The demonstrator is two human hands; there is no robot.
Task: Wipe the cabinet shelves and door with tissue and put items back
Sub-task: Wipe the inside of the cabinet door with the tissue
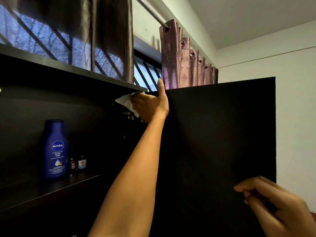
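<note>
The black cabinet door (218, 134) stands open toward me. My left hand (150, 106) reaches up to its hinge side near the top, holding a crumpled white tissue (124, 102) against the dark surface, thumb raised past the door's top edge. My right hand (266, 200) grips the door's lower outer corner, fingers curled on the near face. A blue Nivea body milk bottle (53, 149) stands upright on the dark shelf (51, 187), with two small bottles (77, 165) just right of it.
The cabinet's top board (68, 71) runs under a barred window (51, 41). Brown and mauve curtains (181, 65) hang from a metal rod (150, 11) behind the door. A white wall (294, 100) lies to the right.
</note>
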